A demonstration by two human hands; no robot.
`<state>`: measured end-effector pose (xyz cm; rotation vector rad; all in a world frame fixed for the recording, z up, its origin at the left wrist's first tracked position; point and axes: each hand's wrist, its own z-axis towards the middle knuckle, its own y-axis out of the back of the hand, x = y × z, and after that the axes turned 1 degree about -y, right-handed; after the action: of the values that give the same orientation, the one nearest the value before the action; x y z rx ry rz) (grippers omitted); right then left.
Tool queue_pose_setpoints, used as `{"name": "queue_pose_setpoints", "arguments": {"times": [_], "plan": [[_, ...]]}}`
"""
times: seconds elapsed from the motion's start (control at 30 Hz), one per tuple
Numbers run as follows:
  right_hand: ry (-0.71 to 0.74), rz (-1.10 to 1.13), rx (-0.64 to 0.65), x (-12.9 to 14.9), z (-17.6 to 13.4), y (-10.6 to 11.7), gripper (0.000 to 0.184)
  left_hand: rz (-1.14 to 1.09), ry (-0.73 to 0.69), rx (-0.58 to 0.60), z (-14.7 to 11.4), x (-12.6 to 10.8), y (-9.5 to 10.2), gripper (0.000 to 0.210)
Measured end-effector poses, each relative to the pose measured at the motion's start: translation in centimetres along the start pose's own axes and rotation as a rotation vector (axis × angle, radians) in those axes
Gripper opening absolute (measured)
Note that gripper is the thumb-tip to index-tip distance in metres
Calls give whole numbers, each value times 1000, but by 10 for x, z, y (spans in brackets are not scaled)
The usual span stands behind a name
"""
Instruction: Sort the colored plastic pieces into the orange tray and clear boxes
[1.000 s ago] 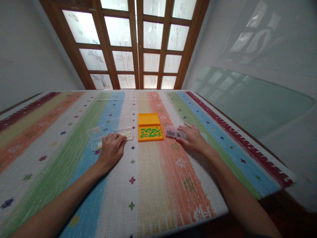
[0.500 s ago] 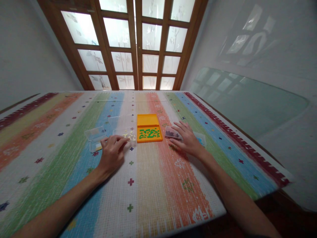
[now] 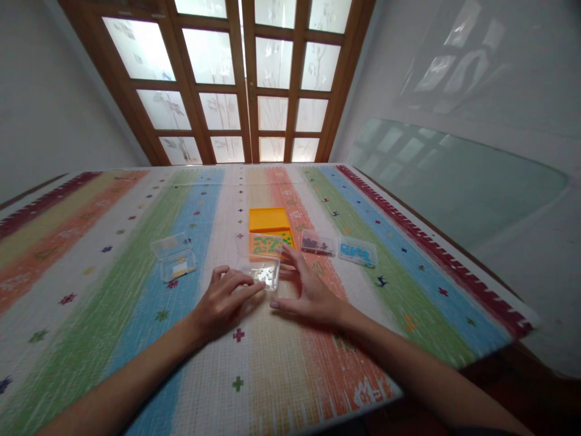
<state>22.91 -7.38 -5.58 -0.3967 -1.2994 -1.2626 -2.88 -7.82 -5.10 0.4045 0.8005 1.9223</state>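
Box (image 3: 258, 262): clear, open | lid (image 3: 264, 244): raised, far side | pieces (image 3: 265, 274): small, pale, scattered inside | sits between left hand (image 3: 223, 298) and right hand (image 3: 311, 293)

L hand (image 3: 224, 303), fingers (image 3: 249, 293) half-bent, R hand (image 3: 315, 297) opp., fingers spread, forearms (image 3: 136, 369) angled in

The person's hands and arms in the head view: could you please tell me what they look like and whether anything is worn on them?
The left hand and right hand are ungloved, with slim fingers. The left forearm and right forearm are slender and bare, with no watch or bracelet to be seen. Rings or fine markings are too small to tell.
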Motion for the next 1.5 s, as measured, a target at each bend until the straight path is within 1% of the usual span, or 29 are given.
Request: {"name": "queue_pose_setpoints", "arguments": {"times": [0.07, 0.2, 0.37, 0.47, 0.57, 0.67, 0.87, 0.9, 0.97, 1.07, 1.17, 1.27, 1.37, 1.5], "plan": [[-37, 70, -8, -2, 1, -5, 116, -7, -6, 2, 0, 0, 0, 30], [-93, 177, -37, -5, 4, -10, 110, -4, -40, 18, -1, 1, -1, 32], [-133, 166, -59, -6, 5, -5, 104, -20, -35, 27, -2, 2, 0, 45], [-125, 149, -69, -3, 5, -1, 96, 10, 40, -4, -1, 0, 0, 54], [-115, 130, -69, -2, 4, 4, 87, 28, 160, -91, -1, 1, -1, 74], [-101, 128, -71, -2, 4, 9, 83, 4, 245, -133, -2, 5, -3, 90], [-89, 168, -87, -3, 7, 13, 78, -26, 301, -185, -1, 12, -5, 108], [-88, 173, -87, -3, 7, 13, 76, -40, 309, -184, -1, 13, -5, 110], [-83, 187, -82, -1, 7, 13, 73, -95, 334, -148, 0, 13, -4, 112], [-78, 208, -64, 1, 7, 14, 68, -210, 361, -62, 1, 11, -3, 112], [-78, 210, -61, 3, 6, 14, 67, -286, 352, -11, 1, 10, -2, 104], [-79, 210, -55, 3, 6, 14, 65, -290, 292, -9, 0, 10, -1, 85], [-85, 247, -28, 1, 7, 14, 58, -281, 243, -16, 0, 10, 0, 67], [-109, 377, 34, -1, 8, 13, 57, -277, 230, -30, 0, 10, -1, 55]]}}
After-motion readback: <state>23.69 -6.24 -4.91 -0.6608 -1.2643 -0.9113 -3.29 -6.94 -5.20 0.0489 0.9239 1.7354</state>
